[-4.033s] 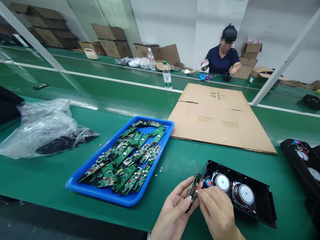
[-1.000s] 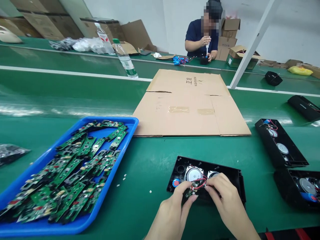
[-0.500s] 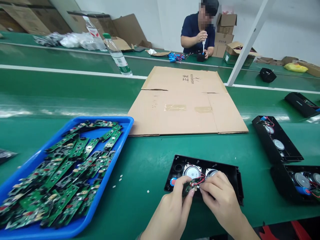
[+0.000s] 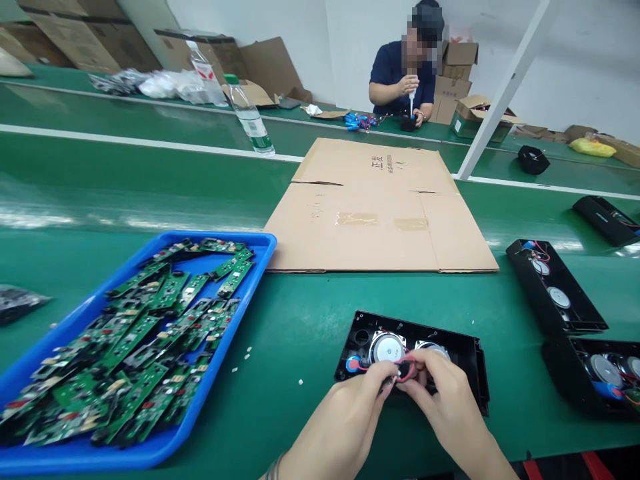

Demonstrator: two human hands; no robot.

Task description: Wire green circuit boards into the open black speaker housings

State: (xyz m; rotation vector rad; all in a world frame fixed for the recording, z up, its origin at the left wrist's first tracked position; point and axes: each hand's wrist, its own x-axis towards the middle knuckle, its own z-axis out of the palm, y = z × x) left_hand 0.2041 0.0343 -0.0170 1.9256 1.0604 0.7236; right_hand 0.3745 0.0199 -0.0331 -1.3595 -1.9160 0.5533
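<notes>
A black open speaker housing (image 4: 463, 353) lies near the front edge of the green table, with two round silver speaker drivers (image 4: 387, 347) and a blue cylindrical part (image 4: 352, 363) inside. My left hand (image 4: 345, 417) and my right hand (image 4: 440, 397) meet over its front middle. Both pinch a small green circuit board (image 4: 393, 380) with red wires (image 4: 407, 377) looped over it. The board is mostly hidden by my fingers.
A blue tray (image 4: 253, 283) full of several green circuit boards sits at left. A flattened cardboard sheet (image 4: 380, 207) lies behind the housing. More open speaker housings (image 4: 555, 287) lie at right. A water bottle (image 4: 250, 117) stands on the conveyor. A person (image 4: 405, 67) works at the far table.
Four seconds ago I held the board upright at the housing's left end; now both hands press it low inside the housing, fingers closer together. The view has shifted right.
</notes>
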